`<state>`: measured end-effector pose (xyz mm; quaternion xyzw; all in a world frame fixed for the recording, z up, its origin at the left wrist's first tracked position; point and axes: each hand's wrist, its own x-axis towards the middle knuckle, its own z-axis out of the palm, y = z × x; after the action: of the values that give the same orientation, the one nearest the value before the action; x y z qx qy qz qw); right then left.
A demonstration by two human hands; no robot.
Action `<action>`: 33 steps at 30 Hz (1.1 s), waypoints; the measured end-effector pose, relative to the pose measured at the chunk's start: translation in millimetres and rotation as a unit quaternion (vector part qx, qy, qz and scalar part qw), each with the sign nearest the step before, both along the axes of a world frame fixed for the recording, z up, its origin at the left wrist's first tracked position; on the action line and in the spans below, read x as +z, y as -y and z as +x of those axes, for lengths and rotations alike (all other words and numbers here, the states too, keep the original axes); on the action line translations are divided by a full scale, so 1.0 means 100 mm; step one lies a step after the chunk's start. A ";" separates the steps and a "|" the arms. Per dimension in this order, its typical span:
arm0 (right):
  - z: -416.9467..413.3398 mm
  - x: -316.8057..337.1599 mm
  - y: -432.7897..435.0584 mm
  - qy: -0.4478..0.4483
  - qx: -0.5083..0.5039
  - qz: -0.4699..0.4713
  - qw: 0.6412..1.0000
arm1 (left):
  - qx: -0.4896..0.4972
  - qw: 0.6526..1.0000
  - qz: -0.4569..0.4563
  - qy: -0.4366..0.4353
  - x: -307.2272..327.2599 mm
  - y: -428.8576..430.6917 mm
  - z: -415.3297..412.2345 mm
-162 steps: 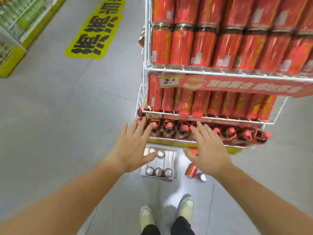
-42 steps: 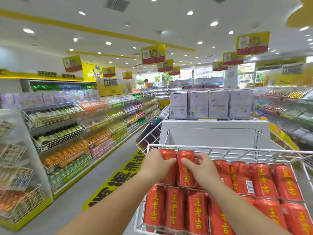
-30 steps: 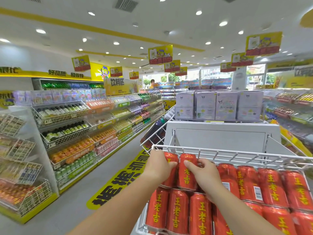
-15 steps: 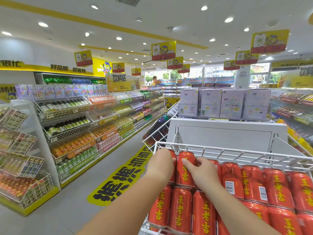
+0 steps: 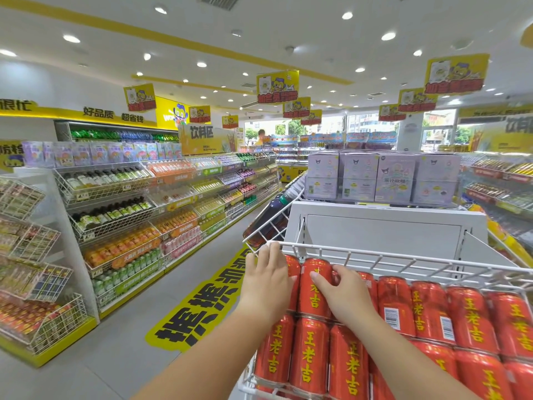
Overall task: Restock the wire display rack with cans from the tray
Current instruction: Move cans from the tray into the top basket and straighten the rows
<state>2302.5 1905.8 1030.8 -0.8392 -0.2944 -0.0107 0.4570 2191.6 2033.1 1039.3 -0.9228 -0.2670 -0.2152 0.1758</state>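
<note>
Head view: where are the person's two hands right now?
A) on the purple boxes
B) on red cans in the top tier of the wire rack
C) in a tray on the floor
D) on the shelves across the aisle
B: the left hand and right hand both lie on red cans in the back row, just under the wire rack's white rim.
</note>
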 end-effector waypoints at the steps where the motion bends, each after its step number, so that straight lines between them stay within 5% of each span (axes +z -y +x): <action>1: -0.02 0.01 0.01 0.000 0.005 -0.009 1.000 | -0.002 1.000 -0.016 0.005 -0.02 -0.02 -0.02; 13: -0.55 -0.10 0.39 0.239 -0.009 -0.229 0.944 | -0.075 0.993 -0.073 -0.057 -0.23 -0.03 -0.64; 33: -2.57 -1.56 1.10 0.223 -0.037 -0.363 0.904 | -0.188 0.969 -0.119 -0.111 -1.68 0.09 -2.53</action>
<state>2045.4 1795.8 874.9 -0.9332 -0.3405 -0.1069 0.0423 1938.2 2024.5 871.7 -0.9888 -0.0916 -0.1071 0.0499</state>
